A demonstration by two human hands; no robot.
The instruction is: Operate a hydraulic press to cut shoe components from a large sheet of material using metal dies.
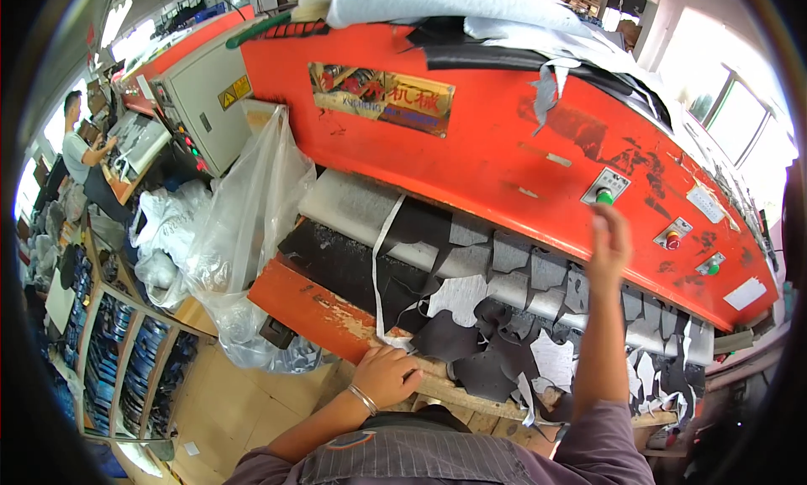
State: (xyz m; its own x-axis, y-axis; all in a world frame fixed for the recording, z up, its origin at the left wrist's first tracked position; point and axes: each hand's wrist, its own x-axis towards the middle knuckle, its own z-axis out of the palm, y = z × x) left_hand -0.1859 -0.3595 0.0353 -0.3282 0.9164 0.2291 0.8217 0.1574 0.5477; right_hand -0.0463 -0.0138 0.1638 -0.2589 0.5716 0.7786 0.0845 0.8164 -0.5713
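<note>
My right hand (611, 239) is raised in front of the red machine's (496, 157) front panel. Its fingers point up, slightly blurred and holding nothing, with the tips just below a green push button (603, 197). My left hand (388, 377) rests with curled fingers at the front edge of the worktable, by the lower end of a long white strip (381, 275). What lies under those fingers is hidden. Between my hands, cut black sheet scraps (496, 363) and pale grey pieces (458, 300) lie loosely over the table's front edge.
Rolled pale sheet material (454, 2) lies on top of the machine. A red button (672, 241) and another green button (713, 268) sit farther right. Clear plastic bags (244, 224) and a rack of blue parts (113, 359) stand left. Another person (84, 153) works at the far left.
</note>
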